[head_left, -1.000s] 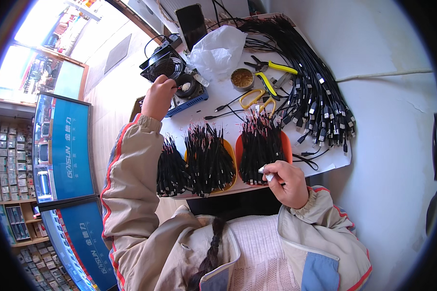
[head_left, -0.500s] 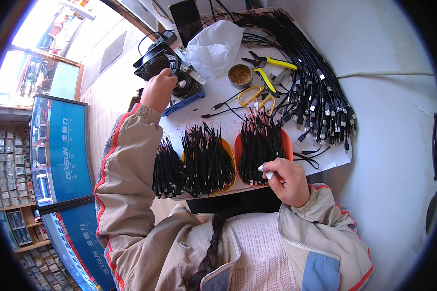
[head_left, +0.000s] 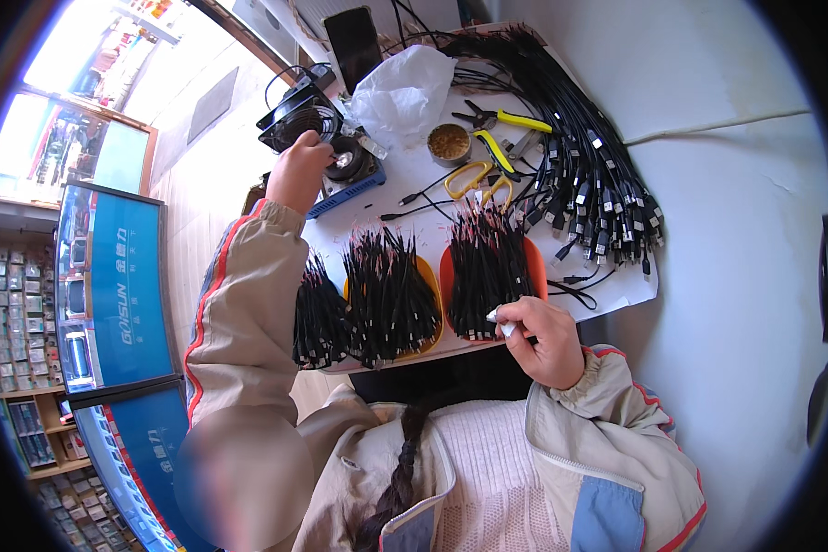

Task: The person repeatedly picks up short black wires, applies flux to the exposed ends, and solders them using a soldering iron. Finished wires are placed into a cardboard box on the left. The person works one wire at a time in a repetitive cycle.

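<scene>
Beyond and left of the orange plastic tray (head_left: 536,272), your left hand (head_left: 301,175) seems to be working at the blue metal, black-topped unit (head_left: 348,194) (its grip I can't tell). At the tray's near edge, your right hand (head_left: 544,342) pinches a small white piece (head_left: 505,326). Next calls for steadiness.

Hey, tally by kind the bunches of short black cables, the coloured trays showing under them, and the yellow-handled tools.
Short black cable bunches: 3
Coloured trays: 2 (orange-red tray, yellow tray)
Yellow-handled pliers: 1
Yellow-handled scissors: 1
Total: 7
</scene>
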### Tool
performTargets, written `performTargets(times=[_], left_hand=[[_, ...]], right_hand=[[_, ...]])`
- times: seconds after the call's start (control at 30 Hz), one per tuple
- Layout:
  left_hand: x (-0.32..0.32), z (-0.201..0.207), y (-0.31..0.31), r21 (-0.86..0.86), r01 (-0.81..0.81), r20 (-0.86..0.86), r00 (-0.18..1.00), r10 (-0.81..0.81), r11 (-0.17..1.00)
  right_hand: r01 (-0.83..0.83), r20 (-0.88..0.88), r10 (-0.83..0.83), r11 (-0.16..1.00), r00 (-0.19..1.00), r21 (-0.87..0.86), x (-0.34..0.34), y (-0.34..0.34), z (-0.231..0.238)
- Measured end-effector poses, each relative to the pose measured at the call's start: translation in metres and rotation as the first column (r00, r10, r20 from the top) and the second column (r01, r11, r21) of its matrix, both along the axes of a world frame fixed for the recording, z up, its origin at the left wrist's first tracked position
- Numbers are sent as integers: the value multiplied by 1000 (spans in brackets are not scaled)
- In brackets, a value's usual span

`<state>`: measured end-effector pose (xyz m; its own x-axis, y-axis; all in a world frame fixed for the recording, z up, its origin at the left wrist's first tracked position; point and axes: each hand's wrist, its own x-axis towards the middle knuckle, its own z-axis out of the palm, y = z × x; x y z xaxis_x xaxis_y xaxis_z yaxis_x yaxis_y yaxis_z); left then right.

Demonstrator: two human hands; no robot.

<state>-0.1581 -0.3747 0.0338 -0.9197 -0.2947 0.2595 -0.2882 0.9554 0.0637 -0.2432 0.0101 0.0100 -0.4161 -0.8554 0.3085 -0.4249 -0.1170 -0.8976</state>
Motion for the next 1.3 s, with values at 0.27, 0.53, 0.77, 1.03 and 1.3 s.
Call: performTargets(times=[0.27, 0.53, 0.77, 1.03, 1.3], left_hand=[[80, 70, 71, 280, -34, -485, 858, 172, 959], [171, 116, 142, 317, -39, -634, 734, 243, 947], [219, 130, 167, 276, -63, -677, 695, 240, 959], [245, 133, 165, 211, -91, -694, 687, 215, 973], [304, 177, 90, 137, -276, -883, 401, 243, 951]], right_hand=[[-37, -69, 36, 999, 997, -11, 29, 13, 17], [-160, -91, 159, 987, 983, -3, 71, 11, 29], [-240, -117, 242, 970, 963, 36, 98, 6, 39], [-239, -136, 245, 969, 960, 61, 109, 4, 40], [-223, -98, 231, 971, 968, 91, 109, -2, 40]])
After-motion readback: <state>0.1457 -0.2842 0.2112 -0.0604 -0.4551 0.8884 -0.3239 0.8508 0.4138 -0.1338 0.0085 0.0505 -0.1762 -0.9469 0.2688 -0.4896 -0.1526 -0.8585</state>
